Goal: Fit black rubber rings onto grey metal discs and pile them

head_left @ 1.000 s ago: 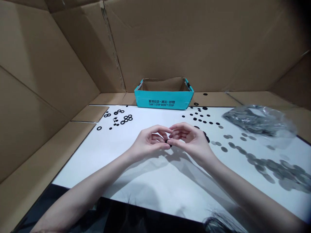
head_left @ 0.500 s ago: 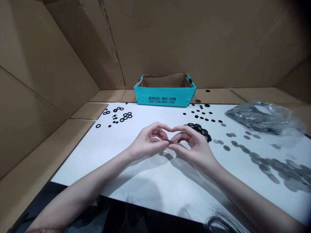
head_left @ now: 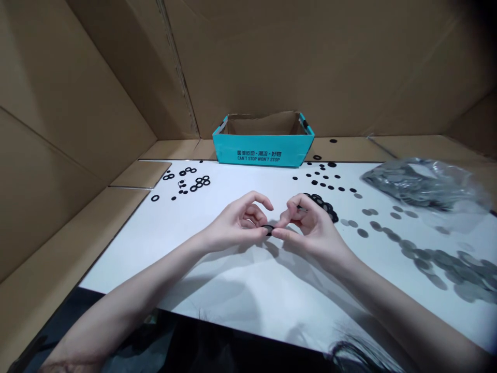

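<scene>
Black rubber ring (head_left: 267,229) seen almost edge-on, long axis running roughly left to right, pinched at centre of the frame between the half-closed left hand (head_left: 235,223) and right hand (head_left: 310,228), just below a heap of black discs (head_left: 320,203).

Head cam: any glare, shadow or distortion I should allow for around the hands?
Head view: the left hand and right hand cast soft shadows toward the camera on the white tabletop; the clear plastic bag shows glare and blurs at right; wide-angle distortion bends the edges.
</scene>
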### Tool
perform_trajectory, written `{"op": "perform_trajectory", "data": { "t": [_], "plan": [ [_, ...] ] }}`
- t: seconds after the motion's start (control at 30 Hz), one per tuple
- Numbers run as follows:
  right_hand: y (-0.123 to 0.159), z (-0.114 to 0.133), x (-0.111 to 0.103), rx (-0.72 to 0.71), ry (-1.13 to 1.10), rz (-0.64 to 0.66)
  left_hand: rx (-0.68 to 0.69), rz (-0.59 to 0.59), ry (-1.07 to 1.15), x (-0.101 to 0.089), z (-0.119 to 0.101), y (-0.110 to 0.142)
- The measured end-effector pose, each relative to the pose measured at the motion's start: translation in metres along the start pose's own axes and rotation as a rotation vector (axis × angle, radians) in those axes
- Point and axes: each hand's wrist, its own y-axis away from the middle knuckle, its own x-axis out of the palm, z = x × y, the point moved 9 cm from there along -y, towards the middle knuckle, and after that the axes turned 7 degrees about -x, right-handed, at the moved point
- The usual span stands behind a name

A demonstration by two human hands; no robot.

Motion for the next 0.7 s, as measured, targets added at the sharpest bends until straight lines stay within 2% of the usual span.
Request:
{"op": "perform_trajectory", "data": {
  "t": [0.2, 0.4, 0.7],
  "plan": [
    [0.0004, 0.0018, 0.0033, -0.035, -0.016, 0.021, -0.076, 0.079, 0.035, -0.0015, 0.0051, -0.0015],
    [0.0004, -0.0019, 0.0034, -0.026, -0.019, 0.037, -0.067, 0.059, 0.053, -0.0021, 0.007, -0.0024],
    [0.0017, -0.001, 0.0013, -0.038, 0.016, 0.013, -0.037, 0.036, -0.076, -0.0013, 0.0009, -0.001]
  ]
}}
